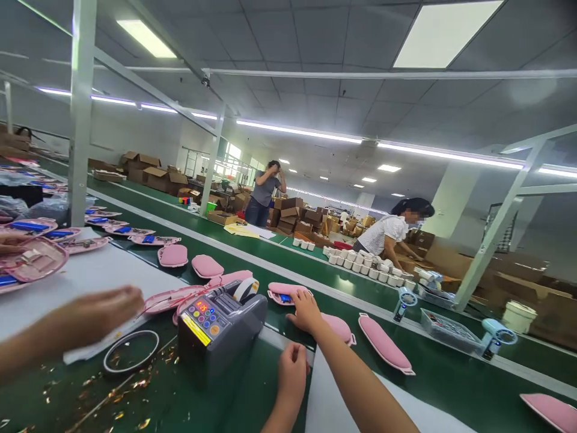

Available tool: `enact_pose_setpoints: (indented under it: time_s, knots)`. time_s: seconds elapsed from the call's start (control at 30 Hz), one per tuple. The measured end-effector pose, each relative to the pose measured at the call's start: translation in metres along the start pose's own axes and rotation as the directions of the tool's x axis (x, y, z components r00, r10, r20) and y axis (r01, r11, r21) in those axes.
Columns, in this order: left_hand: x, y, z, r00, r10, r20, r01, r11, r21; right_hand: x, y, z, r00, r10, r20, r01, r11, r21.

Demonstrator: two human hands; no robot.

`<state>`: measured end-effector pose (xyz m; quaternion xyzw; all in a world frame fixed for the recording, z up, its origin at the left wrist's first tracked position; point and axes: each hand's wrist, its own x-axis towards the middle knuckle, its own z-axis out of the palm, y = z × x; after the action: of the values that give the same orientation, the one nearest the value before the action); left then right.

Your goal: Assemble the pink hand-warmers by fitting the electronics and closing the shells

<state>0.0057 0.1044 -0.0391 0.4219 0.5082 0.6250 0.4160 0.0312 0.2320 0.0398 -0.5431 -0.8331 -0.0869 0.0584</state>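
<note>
My right hand (306, 310) reaches forward over the green conveyor belt, its fingers on a pink plastic case (278, 290) that shows a blue block inside. Nearer to me, my left hand (292, 368) is closed, thumb and fingers drawn together; whatever they may hold is too small to make out. Just left of it stands a grey automatic tape dispenser (225, 319) with a lit red display and a roll of tape (247, 290) on top. More pink cases (385, 343) lie to the right of my right hand.
A co-worker's blurred hand (103, 316) extends in from the left, above a black-and-white ring (130, 352). Open pink cases (153, 239) with blue blocks line the belt. White cups (360, 263), light-blue handheld fans (404, 302) and a clear tray (451, 331) stand beyond. Two people are farther back.
</note>
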Motion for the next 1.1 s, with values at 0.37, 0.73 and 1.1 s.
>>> enact_pose_setpoints:
  time_s: [0.37, 0.73, 1.1]
  knots:
    - [0.034, -0.030, 0.005, 0.998, -0.020, -0.054, 0.021, 0.999, 0.035, 0.083, -0.007, 0.013, 0.993, -0.059, 0.100, 0.066, 0.995, -0.069]
    - [0.038, -0.035, 0.011, 0.999, 0.025, -0.033, -0.022, 0.996, 0.085, 0.072, -0.004, 0.033, 0.980, 0.135, -0.147, -0.150, 0.984, -0.097]
    - [0.031, 0.029, -0.025, 0.871, -0.106, 0.480, 0.472, 0.450, -0.758, -0.083, -0.005, 0.007, 0.726, -0.261, -0.637, 0.316, 0.948, -0.029]
